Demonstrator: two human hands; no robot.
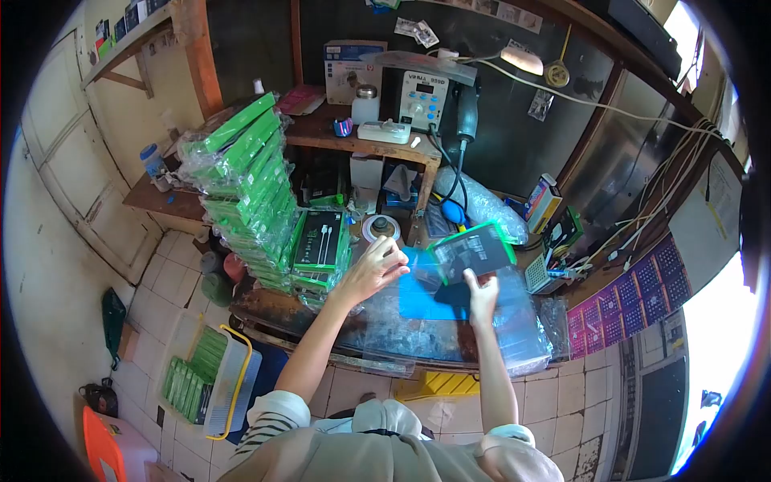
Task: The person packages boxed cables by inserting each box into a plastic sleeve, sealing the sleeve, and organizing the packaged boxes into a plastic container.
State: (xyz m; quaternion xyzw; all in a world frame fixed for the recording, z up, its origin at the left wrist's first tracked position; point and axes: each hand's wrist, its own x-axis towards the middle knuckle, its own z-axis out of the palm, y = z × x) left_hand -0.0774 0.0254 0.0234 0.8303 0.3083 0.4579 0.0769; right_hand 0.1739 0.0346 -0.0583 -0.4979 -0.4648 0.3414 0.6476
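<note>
My right hand point(482, 297) grips a flat black box with green edges point(475, 255), thumb on its near side, tilted above the workbench. My left hand point(376, 271) is raised to the left of it with the fingers curled together in a pinch; what they hold, if anything, I cannot make out. Some clear plastic film shows faintly between the hands. Below the box lies a blue sheet point(418, 293), and clear plastic sleeves point(518, 333) spread over the bench's right side. Left of my left hand, a stack of similar boxes point(318, 241) shows a cable picture on top.
A tall leaning stack of plastic-wrapped green boxes point(249, 177) stands on the left. Behind are a soldering or hot-air station point(423, 98), a tape roll point(381, 228) and a bubble-wrap roll point(486, 205). A tub of green boxes point(229, 386) sits on the floor. Cables hang at the right.
</note>
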